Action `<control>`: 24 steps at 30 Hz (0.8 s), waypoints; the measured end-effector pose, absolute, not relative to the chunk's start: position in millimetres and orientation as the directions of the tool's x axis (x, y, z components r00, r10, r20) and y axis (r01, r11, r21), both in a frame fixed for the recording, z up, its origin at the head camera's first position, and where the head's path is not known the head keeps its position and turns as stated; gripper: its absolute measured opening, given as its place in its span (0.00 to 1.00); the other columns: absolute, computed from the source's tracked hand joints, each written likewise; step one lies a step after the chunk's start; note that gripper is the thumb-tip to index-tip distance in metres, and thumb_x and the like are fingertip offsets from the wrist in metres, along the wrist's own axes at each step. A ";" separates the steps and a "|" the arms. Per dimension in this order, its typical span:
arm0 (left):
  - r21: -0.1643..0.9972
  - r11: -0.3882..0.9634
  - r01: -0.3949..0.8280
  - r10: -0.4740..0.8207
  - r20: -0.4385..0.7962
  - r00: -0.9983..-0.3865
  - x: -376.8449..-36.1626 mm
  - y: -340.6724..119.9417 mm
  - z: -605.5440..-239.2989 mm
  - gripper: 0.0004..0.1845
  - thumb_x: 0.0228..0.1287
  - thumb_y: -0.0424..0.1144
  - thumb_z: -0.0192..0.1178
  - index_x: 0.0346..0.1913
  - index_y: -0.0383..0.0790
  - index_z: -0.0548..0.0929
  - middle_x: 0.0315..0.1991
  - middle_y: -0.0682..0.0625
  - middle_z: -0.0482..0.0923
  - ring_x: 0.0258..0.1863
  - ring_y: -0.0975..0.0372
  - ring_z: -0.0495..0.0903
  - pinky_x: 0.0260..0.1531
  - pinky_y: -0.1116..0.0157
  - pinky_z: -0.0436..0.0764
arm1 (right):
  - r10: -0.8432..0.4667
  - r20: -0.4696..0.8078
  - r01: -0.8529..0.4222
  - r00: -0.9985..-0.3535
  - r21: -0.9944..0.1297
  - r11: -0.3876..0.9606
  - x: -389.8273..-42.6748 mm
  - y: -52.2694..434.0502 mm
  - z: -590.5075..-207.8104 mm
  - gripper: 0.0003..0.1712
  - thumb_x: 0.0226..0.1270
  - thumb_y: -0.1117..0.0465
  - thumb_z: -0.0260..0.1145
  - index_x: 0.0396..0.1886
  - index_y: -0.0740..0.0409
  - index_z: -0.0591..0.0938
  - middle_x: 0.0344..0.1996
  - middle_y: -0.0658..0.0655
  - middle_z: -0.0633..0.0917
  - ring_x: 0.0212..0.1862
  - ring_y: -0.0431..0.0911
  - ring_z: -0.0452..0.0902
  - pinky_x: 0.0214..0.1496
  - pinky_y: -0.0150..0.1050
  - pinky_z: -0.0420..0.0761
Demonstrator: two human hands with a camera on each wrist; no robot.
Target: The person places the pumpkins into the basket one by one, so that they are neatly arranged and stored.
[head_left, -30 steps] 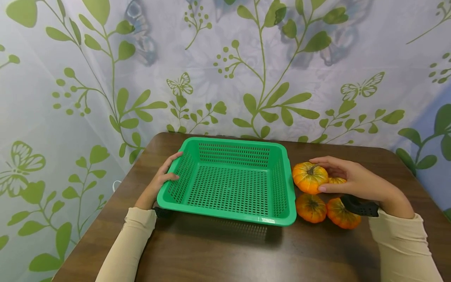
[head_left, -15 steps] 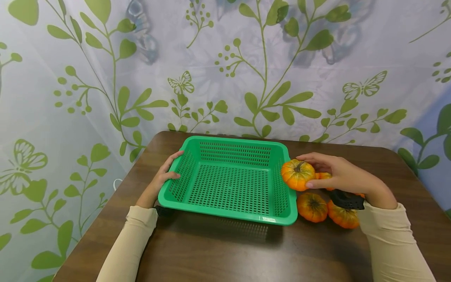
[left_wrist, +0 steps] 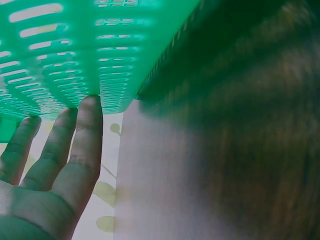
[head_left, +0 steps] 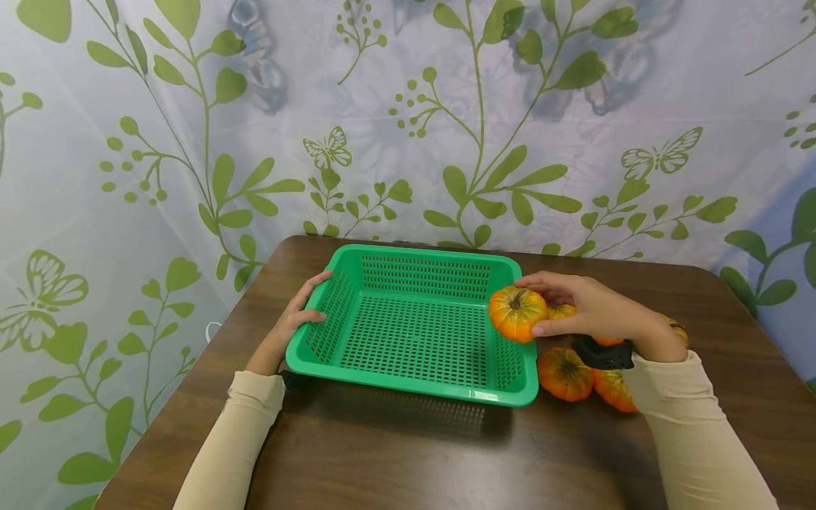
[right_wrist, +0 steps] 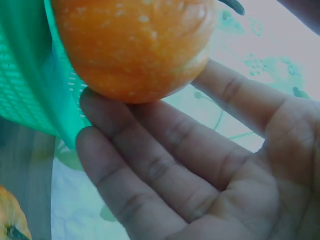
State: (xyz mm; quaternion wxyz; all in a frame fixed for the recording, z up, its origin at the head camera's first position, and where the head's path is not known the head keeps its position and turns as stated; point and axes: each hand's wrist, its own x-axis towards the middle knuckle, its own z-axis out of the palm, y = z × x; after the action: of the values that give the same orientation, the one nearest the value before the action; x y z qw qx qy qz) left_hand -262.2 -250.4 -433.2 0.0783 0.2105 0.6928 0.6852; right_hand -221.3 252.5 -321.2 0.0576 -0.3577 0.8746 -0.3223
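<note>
A green plastic basket with slotted walls sits on the table, and nothing lies in it. My left hand holds its left side, thumb over the rim; in the left wrist view the fingers lie along the outer wall. With thumb and fingers, my right hand grips a small orange-yellow pumpkin by its sides, stem up. This pumpkin overlaps the basket's right rim in the head view. In the right wrist view, fingertips touch the underside of the pumpkin.
Several more small pumpkins are right of the basket: one orange pumpkin close by its corner, another pumpkin partly under the right wrist, others mostly hidden by the hand. The brown table backs onto a leaf-patterned cloth.
My right hand has carried the pumpkin left, from over the other pumpkins to the basket's right rim. The left hand and the basket stay in place.
</note>
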 end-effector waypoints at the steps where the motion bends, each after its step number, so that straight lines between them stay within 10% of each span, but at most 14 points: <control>1: 0.982 -0.029 0.184 0.398 0.181 -0.899 -262.4 -250.7 -433.4 0.42 0.59 0.25 0.49 0.79 0.45 0.54 0.73 0.37 0.50 0.56 0.51 0.69 0.44 0.63 0.80 | -0.665 0.125 -0.585 -0.736 -0.611 0.533 -222.7 250.7 -320.9 0.34 0.62 0.57 0.73 0.68 0.50 0.73 0.61 0.51 0.79 0.58 0.48 0.76 0.56 0.47 0.78; 24: 0.970 -0.060 0.234 0.424 0.237 -0.874 -264.9 -251.8 -438.0 0.42 0.59 0.25 0.48 0.78 0.45 0.55 0.72 0.36 0.50 0.56 0.51 0.69 0.45 0.63 0.80 | -0.710 -0.006 -0.507 -0.704 -0.695 0.509 -252.9 207.7 -316.8 0.38 0.62 0.53 0.73 0.70 0.55 0.72 0.66 0.58 0.74 0.62 0.55 0.73 0.59 0.55 0.75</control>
State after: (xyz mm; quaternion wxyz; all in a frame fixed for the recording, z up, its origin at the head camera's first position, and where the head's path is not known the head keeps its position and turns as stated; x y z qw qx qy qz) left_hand -264.9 -251.8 -438.0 0.0692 0.2415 0.6820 0.6869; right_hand -252.9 207.7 -316.8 0.1469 -0.3553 0.8562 -0.3451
